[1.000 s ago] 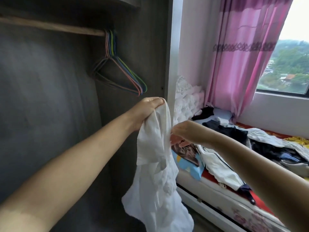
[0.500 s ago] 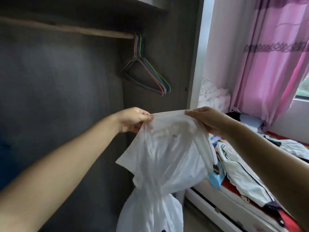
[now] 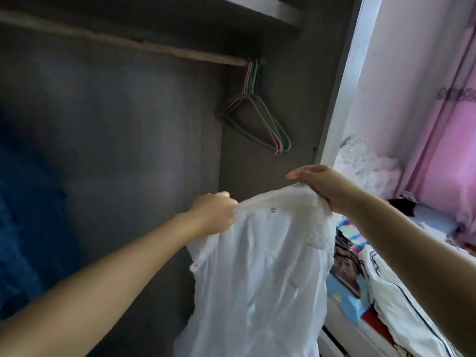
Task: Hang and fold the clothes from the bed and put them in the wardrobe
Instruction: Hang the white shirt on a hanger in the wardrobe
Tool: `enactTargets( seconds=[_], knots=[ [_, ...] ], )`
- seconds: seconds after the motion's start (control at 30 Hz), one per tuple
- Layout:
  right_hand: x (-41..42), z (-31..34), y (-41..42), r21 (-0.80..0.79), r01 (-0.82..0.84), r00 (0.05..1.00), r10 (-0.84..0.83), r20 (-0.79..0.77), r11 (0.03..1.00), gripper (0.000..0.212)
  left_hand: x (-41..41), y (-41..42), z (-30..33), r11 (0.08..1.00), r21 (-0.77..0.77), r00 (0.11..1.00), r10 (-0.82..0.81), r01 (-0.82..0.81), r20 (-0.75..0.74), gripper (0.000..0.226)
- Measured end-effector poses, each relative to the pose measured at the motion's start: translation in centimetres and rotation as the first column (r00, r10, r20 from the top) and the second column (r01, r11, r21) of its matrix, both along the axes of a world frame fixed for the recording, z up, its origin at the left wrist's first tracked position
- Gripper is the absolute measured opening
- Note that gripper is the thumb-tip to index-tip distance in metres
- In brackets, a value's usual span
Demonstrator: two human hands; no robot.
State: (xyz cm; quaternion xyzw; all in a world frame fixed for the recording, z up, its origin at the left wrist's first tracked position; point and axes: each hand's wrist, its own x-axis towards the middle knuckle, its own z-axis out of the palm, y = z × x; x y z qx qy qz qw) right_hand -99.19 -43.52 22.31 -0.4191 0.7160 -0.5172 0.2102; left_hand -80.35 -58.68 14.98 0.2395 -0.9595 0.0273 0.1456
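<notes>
White shirt [image 3: 260,266] held up below hangers [image 3: 255,119], top edge stretched sideways between left hand [image 3: 213,215] and right hand [image 3: 327,188], both clenched on fabric; right hand nearer the hangers.

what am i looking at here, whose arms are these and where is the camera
The camera sits on a person's head, looking forward and down, so the two bare arms are their own. No machine is involved. The left hand and right hand each grip the top edge of a white shirt, holding it spread in front of an open wardrobe. Inside, a bunch of coloured wire hangers hangs from a wooden rail. To the right, more clothes lie on a bed beside a pink curtain.
</notes>
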Motion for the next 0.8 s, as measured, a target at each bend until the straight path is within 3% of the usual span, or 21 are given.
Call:
enactTargets(
  seconds=[0.1, 0.2, 0.27, 0.33, 0.4, 0.47, 0.57, 0.63, 0.8],
  knots=[
    [-0.3, -1.0, -0.4, 0.024, -0.034, 0.999, 0.035, -0.03, 0.999, 0.025, 1.6, -2.7, -0.4, 0.987, 0.118, 0.962, 0.138, -0.112, -0.237, 0.02],
    [-0.5, -2.1, -1.1, 0.161, -0.067, 0.976, 0.098, -0.194, 0.985, 0.03, 2.7, -5.3, 0.5, 0.891, 0.432, 0.847, 0.334, -0.141, -0.413, 0.018],
    [-0.1, -2.1, -2.2, 0.406, -0.053, 0.883, 0.232, -0.408, 0.913, 0.023, 2.8, -6.5, 1.6, 0.803, 0.592, 0.812, 0.387, -0.063, -0.437, 0.015],
    [0.7, -1.3, -3.7, 0.59, 0.015, 0.729, 0.395, -0.559, 0.807, 0.024, 2.5, -7.0, 2.9, 0.817, 0.577, 0.834, 0.33, -0.017, -0.442, 0.019],
    [1.2, 0.4, -6.0, 0.521, 0.059, 0.704, 0.335, -0.626, 0.851, 0.03, 1.9, -6.9, 4.0, 0.848, 0.527, 0.863, 0.217, 0.066, -0.457, 0.016],
    [1.0, 3.1, -9.2, 0.268, 0.156, 0.699, 0.085, -0.71, 0.951, 0.025, 0.9, -7.0, 4.8, 0.88, 0.461, 0.9, 0.107, 0.112, -0.423, 0.014],
    [0.5, 6.6, -13.9, -0.011, 0.36, 0.433, -0.178, -0.884, 0.933, 0.023, -0.2, -8.0, 5.8, 0.919, 0.384, 0.932, 0.059, 0.089, -0.357, 0.02],
    [-0.1, 7.5, -16.8, -0.071, 0.395, 0.311, -0.206, -0.928, 0.916, 0.035, -0.2, -9.2, 6.5, 0.926, 0.372, 0.933, 0.069, 0.072, -0.354, 0.02],
    [-2.5, 7.8, -21.7, -0.017, 0.576, 0.105, -0.095, -0.99, 0.818, 0.051, 0.8, -12.7, 7.6, 0.908, 0.41, 0.934, 0.068, 0.087, -0.351, 0.019]
  ],
)
